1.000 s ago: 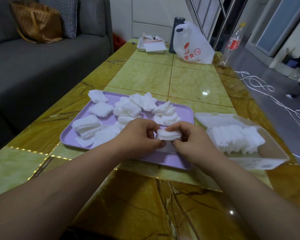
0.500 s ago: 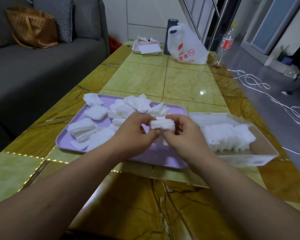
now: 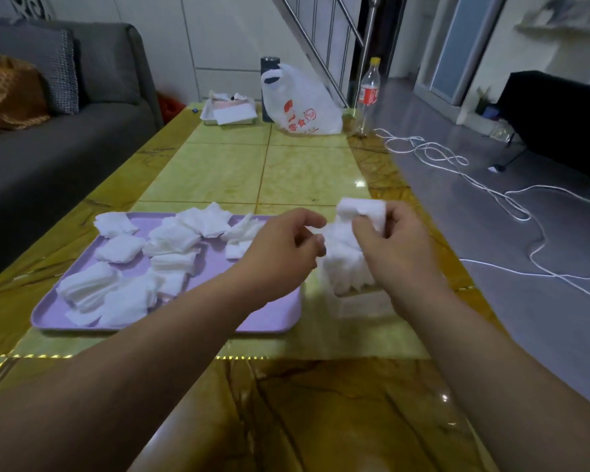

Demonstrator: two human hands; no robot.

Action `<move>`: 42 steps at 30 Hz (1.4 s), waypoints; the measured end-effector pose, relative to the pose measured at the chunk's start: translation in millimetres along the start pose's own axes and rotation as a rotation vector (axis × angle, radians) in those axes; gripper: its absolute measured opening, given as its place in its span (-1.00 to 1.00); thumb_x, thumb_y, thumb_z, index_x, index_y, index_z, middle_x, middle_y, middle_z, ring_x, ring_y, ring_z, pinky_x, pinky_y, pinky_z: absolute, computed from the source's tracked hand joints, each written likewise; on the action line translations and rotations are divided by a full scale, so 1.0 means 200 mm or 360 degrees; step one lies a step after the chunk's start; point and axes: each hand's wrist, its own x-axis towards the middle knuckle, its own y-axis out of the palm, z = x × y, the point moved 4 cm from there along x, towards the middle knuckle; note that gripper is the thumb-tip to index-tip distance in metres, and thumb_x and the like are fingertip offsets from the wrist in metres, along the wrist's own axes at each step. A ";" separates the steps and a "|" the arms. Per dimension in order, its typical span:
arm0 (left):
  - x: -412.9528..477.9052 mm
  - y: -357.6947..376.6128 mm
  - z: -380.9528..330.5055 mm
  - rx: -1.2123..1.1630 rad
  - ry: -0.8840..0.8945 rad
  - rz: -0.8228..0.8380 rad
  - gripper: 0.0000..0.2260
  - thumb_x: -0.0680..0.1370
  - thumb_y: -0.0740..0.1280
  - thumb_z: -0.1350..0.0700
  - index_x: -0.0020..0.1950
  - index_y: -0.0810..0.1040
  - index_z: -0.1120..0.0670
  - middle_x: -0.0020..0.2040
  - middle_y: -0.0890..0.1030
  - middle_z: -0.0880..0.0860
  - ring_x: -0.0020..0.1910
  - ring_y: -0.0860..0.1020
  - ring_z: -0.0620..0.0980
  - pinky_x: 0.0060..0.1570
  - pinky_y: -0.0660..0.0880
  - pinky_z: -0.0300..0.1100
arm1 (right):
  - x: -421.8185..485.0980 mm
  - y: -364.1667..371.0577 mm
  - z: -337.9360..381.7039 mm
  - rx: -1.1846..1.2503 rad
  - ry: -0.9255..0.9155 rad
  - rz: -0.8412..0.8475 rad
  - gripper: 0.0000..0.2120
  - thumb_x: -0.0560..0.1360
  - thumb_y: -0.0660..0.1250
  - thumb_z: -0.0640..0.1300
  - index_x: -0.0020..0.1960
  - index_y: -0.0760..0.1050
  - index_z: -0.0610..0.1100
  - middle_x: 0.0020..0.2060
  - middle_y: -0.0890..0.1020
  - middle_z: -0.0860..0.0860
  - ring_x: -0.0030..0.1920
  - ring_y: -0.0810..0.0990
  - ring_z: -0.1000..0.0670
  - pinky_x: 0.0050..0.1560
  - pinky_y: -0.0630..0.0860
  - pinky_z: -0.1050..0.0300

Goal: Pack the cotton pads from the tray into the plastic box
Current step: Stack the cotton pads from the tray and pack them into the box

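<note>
Reaching across the counter (image 3: 286,403), we had both forearms low. Our right hand (image 3: 397,248) pinched a stack of cotton pads (image 3: 361,208) above the plastic box (image 3: 358,304), hiding most of it. Our left hand (image 3: 281,248) curled beside the box; blur hid whether it held anything. Loose pads (image 3: 171,240) lay on the tray (image 3: 269,321) alongside; the counter ran on to a white bag (image 3: 300,103) at its far end.

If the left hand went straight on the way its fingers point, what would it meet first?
Likely the cotton pads standing in the plastic box: the left hand points its fingers right, at them. The right hand, gripping a pad stack, sits just above that line. Depth is unclear.
</note>
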 end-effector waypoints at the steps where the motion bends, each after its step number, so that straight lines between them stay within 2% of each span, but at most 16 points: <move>1: 0.02 0.03 -0.02 0.0075 0.0023 -0.0009 -0.84 0.63 0.35 0.13 0.21 0.59 -0.01 -0.12 0.67 -0.06 -0.23 0.64 -0.06 -0.19 0.58 -0.18 | 0.02 -0.05 -0.01 -0.0049 -0.0042 -0.0131 -0.88 0.56 0.36 -0.06 -0.03 0.45 -0.08 -0.23 0.53 0.11 -0.24 0.50 0.14 -0.23 0.40 0.18; 4: 0.08 0.15 -0.08 0.0319 0.0172 0.0028 -0.86 0.59 0.41 0.10 0.13 0.65 -0.04 -0.04 0.64 -0.16 -0.18 0.61 -0.18 -0.21 0.50 -0.32 | 0.08 -0.21 -0.10 -0.0230 -0.0016 -0.0343 -0.87 0.60 0.31 -0.07 0.08 0.40 -0.08 -0.17 0.49 0.15 -0.13 0.50 0.02 -0.16 0.34 0.12; 8: 0.16 0.32 -0.16 0.0742 0.0419 0.0240 -0.81 0.58 0.41 0.10 0.19 0.64 -0.01 0.14 0.59 -0.08 0.01 0.58 -0.07 0.05 0.52 -0.15 | 0.13 -0.30 -0.25 -0.0428 0.0128 -0.0378 -0.72 0.59 0.30 -0.08 0.28 0.44 -0.12 0.01 0.54 0.06 -0.01 0.48 -0.02 -0.03 0.34 0.12; 11: 0.23 0.45 -0.21 0.0989 0.0571 0.0445 -0.75 0.56 0.38 0.17 0.23 0.63 0.04 0.21 0.55 -0.01 0.03 0.54 -0.02 0.09 0.52 -0.07 | 0.15 -0.32 -0.30 -0.0418 0.0170 -0.0394 -0.67 0.58 0.32 -0.11 0.33 0.49 -0.10 0.07 0.57 0.05 0.02 0.47 0.04 0.01 0.35 0.15; 14: 0.28 0.56 -0.23 0.1186 0.0701 0.0662 -0.81 0.51 0.36 0.18 0.10 0.59 0.00 0.08 0.55 -0.01 0.09 0.57 0.09 -0.01 0.51 -0.05 | 0.16 -0.34 -0.30 -0.0330 0.0153 -0.0499 -0.67 0.57 0.33 -0.12 0.33 0.47 -0.09 0.11 0.54 0.07 0.08 0.50 0.04 0.04 0.34 0.17; 17: 0.30 0.62 -0.22 0.1430 0.0687 0.0827 -0.81 0.53 0.35 0.11 0.13 0.54 -0.06 0.07 0.58 -0.03 0.03 0.57 0.06 -0.04 0.53 -0.05 | 0.18 -0.33 -0.30 -0.0285 0.0103 -0.0537 -0.70 0.57 0.33 -0.12 0.28 0.46 -0.10 0.21 0.57 -0.03 0.18 0.56 -0.06 0.04 0.36 0.16; 19: 0.31 0.63 -0.20 0.1517 0.0662 0.0864 -0.91 0.54 0.33 0.07 -0.10 0.48 -0.14 -0.05 0.59 -0.05 -0.07 0.57 0.04 -0.06 0.57 -0.01 | 0.18 -0.31 -0.31 -0.0306 0.0118 -0.0440 -0.65 0.56 0.35 -0.13 0.33 0.47 -0.12 0.21 0.57 -0.03 0.15 0.52 -0.01 0.04 0.34 0.19; 21: 0.31 0.61 -0.18 0.1483 0.0649 0.0847 -0.81 0.53 0.30 0.03 -0.26 0.41 -0.18 -0.17 0.59 -0.08 -0.17 0.58 0.02 -0.09 0.60 0.04 | 0.17 -0.30 -0.30 -0.0319 0.0136 -0.0350 -0.66 0.54 0.37 -0.13 0.30 0.50 -0.11 0.11 0.57 0.02 0.06 0.48 0.04 -0.01 0.34 0.21; 23: 0.31 0.59 -0.15 0.1514 0.0578 0.0854 -0.86 0.56 0.28 0.01 -0.16 0.59 -0.07 -0.16 0.62 -0.06 -0.16 0.59 0.02 -0.07 0.61 0.05 | 0.16 -0.28 -0.30 -0.0344 0.0116 -0.0289 -0.77 0.52 0.37 -0.14 0.18 0.53 -0.07 -0.08 0.56 0.12 -0.09 0.49 0.08 -0.20 0.34 0.25; 26: 0.29 0.58 -0.12 0.1526 0.0551 0.0851 -0.79 0.60 0.27 -0.02 0.05 0.69 -0.01 -0.05 0.67 -0.04 -0.08 0.62 0.03 -0.01 0.61 0.04 | 0.16 -0.26 -0.30 -0.0437 0.0040 -0.0190 -0.93 0.52 0.37 -0.09 0.00 0.52 -0.03 -0.22 0.55 0.14 -0.17 0.52 0.10 -0.26 0.36 0.23; 29: 0.28 0.55 -0.14 0.1559 0.0601 0.0819 -0.78 0.64 0.25 0.03 0.05 0.69 0.04 -0.07 0.64 -0.02 -0.09 0.60 0.05 -0.04 0.59 -0.01 | 0.15 -0.24 -0.30 -0.0862 -0.0013 -0.0134 -0.87 0.51 0.35 -0.02 0.02 0.56 -0.02 -0.11 0.61 0.03 -0.05 0.56 -0.10 -0.16 0.46 0.05; 33: 0.26 0.53 -0.14 0.1622 0.0626 0.0816 -0.78 0.65 0.23 0.02 0.05 0.66 0.03 -0.21 0.45 -0.10 -0.12 0.53 0.01 -0.16 0.47 -0.09 | 0.12 -0.22 -0.25 -0.1253 -0.0119 -0.0147 -0.80 0.50 0.38 -0.03 0.12 0.60 -0.01 -0.03 0.65 -0.02 0.06 0.57 -0.16 0.05 0.47 -0.06; 35: 0.25 0.52 -0.12 0.1672 0.0606 0.0884 -0.77 0.67 0.21 -0.01 0.15 0.66 -0.05 -0.03 0.53 -0.07 -0.03 0.56 0.03 -0.09 0.54 -0.04 | 0.12 -0.21 -0.22 -0.1366 -0.0153 -0.0153 -0.75 0.49 0.41 -0.02 0.15 0.58 -0.01 -0.06 0.67 -0.06 0.05 0.56 -0.17 0.14 0.45 -0.07; 37: 0.24 0.53 -0.12 0.1783 0.0592 0.0949 -0.73 0.69 0.17 -0.04 0.28 0.61 -0.12 0.19 0.50 -0.04 0.05 0.57 0.04 -0.05 0.54 -0.01 | 0.13 -0.19 -0.22 -0.1445 -0.0084 -0.0113 -0.77 0.47 0.41 -0.06 0.13 0.56 0.00 -0.12 0.66 -0.08 -0.03 0.53 -0.16 0.26 0.43 -0.08; 40: 0.25 0.54 -0.13 0.1907 0.0526 0.0986 -0.68 0.70 0.12 -0.10 0.38 0.53 -0.10 0.30 0.43 -0.02 0.09 0.56 0.07 -0.13 0.43 -0.04 | 0.14 -0.18 -0.25 -0.1523 0.0042 -0.0022 -0.84 0.48 0.37 -0.09 0.06 0.58 0.03 -0.18 0.65 -0.05 -0.17 0.39 -0.09 0.37 0.37 -0.11; 42: 0.25 0.55 -0.14 0.1946 0.0506 0.0988 -0.66 0.70 0.11 -0.12 0.39 0.51 -0.09 0.31 0.42 -0.01 0.10 0.56 0.07 -0.15 0.39 -0.05 | 0.15 -0.18 -0.24 -0.1525 0.0042 0.0122 -0.95 0.48 0.34 -0.08 -0.08 0.57 0.00 -0.27 0.61 -0.01 -0.24 0.39 -0.06 0.27 0.44 -0.10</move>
